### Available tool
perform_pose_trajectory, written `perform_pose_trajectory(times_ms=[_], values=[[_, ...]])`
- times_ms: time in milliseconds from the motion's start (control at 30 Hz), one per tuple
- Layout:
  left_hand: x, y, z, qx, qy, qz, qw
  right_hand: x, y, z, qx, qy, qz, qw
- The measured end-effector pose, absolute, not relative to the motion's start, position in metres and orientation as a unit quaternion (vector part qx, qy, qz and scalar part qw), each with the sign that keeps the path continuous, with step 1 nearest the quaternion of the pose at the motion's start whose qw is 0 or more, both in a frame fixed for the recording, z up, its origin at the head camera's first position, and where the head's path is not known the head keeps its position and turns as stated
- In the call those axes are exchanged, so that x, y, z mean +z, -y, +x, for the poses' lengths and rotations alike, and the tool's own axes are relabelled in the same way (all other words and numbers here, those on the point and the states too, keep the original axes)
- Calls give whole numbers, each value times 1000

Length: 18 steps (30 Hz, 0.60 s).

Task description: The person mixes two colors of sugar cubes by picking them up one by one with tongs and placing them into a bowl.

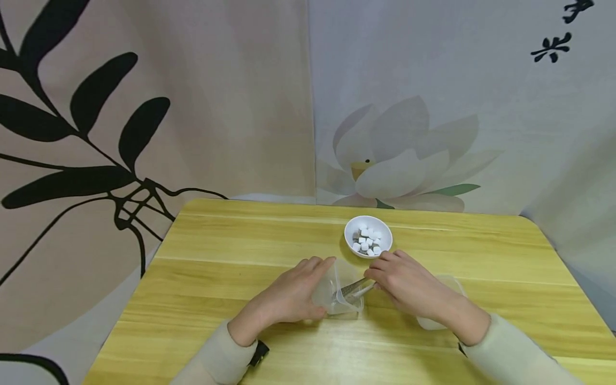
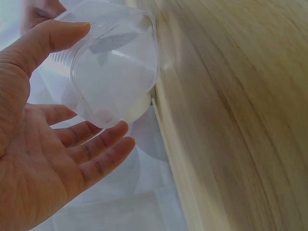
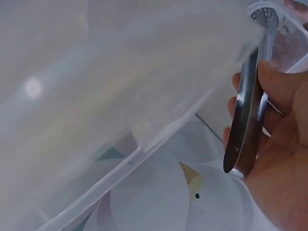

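A clear plastic container point(image 1: 344, 307) lies tipped on its side, its mouth facing right. My left hand point(image 1: 293, 291) grips it, with the thumb on one side and the fingers on the other in the left wrist view. In my right hand point(image 1: 414, 289) are metal tongs point(image 3: 248, 120), pinched between thumb and fingers. Their perforated tips point(image 3: 267, 18) reach inside the container; whether they hold anything cannot be made out. Just beyond the hands stands a white bowl point(image 1: 347, 238) with several white cubes point(image 1: 368, 241) in it.
A second clear plastic container point(image 1: 452, 283) stands on the wooden table point(image 1: 240, 230), partly hidden under the right forearm. It fills much of the right wrist view. Behind the table's far edge hangs a printed curtain point(image 1: 250, 107).
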<state>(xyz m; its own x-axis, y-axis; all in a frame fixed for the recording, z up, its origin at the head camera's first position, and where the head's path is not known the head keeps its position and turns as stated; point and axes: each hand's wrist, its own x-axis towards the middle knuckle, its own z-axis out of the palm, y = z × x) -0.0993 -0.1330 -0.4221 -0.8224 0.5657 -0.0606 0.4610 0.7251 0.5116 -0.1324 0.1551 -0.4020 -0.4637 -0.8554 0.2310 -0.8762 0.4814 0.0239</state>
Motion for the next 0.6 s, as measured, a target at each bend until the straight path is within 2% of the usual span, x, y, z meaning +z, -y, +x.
perform_pose_trajectory(times_ms=[600], values=[[-422, 134, -98, 246, -923, 274, 112, -406, -158, -127, 53, 855, 503, 117]])
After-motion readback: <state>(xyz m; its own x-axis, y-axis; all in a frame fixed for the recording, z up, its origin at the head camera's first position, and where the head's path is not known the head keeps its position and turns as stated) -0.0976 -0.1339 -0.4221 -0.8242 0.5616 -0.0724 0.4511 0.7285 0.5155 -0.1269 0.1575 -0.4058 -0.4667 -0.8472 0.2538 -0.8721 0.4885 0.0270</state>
